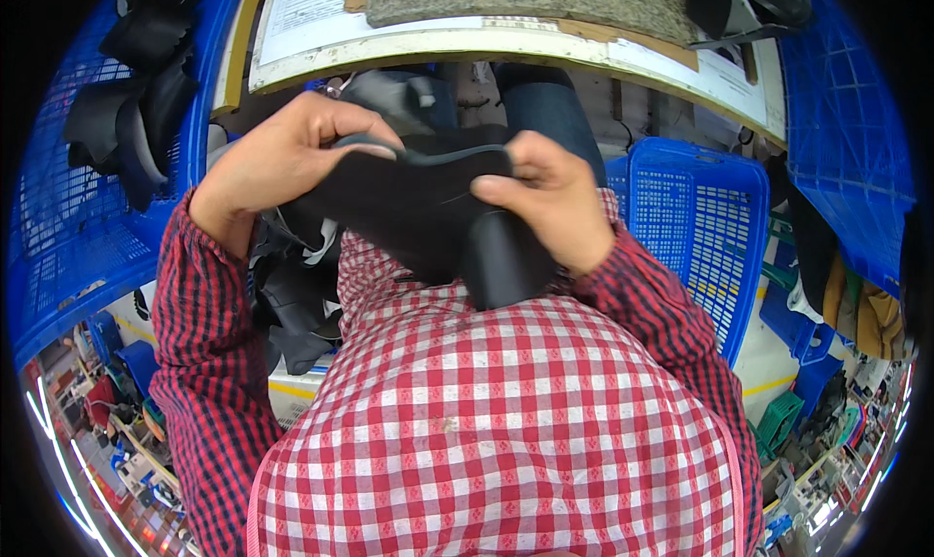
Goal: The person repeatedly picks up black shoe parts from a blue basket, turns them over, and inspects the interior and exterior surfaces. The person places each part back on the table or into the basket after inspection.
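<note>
A black shoe upper (399,207) is stretched between my two hands above my lap. Its dark fabric-like side faces me, and a smoother, shinier flap hangs down at the right. My left hand (277,153) pinches the upper's top edge at the left, thumb and fingers closed on it. At the right end of that same edge, my right hand (555,197) grips with the thumb on the near face and the fingers partly hidden behind. Some of the upper's edge is smeared by motion.
Ahead stands a worktable (409,56) with a stone slab (525,2) and a black piece (749,7) on it. Blue baskets stand left (88,255) and right (696,207); the left one holds black uppers (136,109). More black pieces (292,299) lie beside my lap.
</note>
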`<state>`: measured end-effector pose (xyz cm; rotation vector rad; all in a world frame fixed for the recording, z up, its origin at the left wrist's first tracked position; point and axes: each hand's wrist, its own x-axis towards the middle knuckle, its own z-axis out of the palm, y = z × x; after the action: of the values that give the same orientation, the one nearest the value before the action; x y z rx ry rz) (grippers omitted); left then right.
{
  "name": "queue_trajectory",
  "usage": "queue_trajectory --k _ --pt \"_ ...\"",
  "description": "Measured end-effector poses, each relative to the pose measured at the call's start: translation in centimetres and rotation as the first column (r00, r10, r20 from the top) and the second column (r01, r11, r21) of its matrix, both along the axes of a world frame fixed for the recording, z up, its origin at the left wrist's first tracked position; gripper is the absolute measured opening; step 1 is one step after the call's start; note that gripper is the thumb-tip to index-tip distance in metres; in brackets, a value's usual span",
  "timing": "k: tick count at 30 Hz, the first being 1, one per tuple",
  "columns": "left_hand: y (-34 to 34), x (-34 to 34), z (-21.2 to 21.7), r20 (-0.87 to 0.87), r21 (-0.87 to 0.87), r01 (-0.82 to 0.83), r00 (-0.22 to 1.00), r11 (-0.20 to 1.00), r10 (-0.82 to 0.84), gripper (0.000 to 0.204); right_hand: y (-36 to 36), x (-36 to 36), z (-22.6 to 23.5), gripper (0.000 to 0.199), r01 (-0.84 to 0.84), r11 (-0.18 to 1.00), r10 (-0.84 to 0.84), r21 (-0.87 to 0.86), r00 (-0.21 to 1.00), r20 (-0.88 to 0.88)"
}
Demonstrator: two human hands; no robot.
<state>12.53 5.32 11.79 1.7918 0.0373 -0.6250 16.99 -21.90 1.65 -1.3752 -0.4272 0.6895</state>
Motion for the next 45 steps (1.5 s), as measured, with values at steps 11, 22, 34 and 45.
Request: queue_trajectory --k 11,22,34,45 --pt "-2.2 2.7 -2.5 0.145 0.084 0.135 0.979 0.987 -0.146 0.02 -3.6 1.9 1.3 0.018 -0.166 0.986 0.164 -0.024 0.984 -0.074" --pt "-4.1 1.0 -2.5 0.171 -0.051 0.015 0.985 0.999 -0.006 0.014 -3.8 3.8 2.5 0.024 -0.219 0.949 0.276 -0.229 0.925 0.26" --pt "-4.6 0.8 -2.5 0.21 -0.094 -0.004 0.977 0.996 0.024 0.013 -2.8 5.5 2.4 0.026 -0.449 0.883 0.465 -0.14 0.878 0.117" --pt "-4.1 1.9 -3.0 0.198 -0.085 0.115 0.976 0.99 -0.096 0.017 -3.1 5.3 3.1 0.024 -0.395 0.899 0.432 -0.19 0.875 0.221"
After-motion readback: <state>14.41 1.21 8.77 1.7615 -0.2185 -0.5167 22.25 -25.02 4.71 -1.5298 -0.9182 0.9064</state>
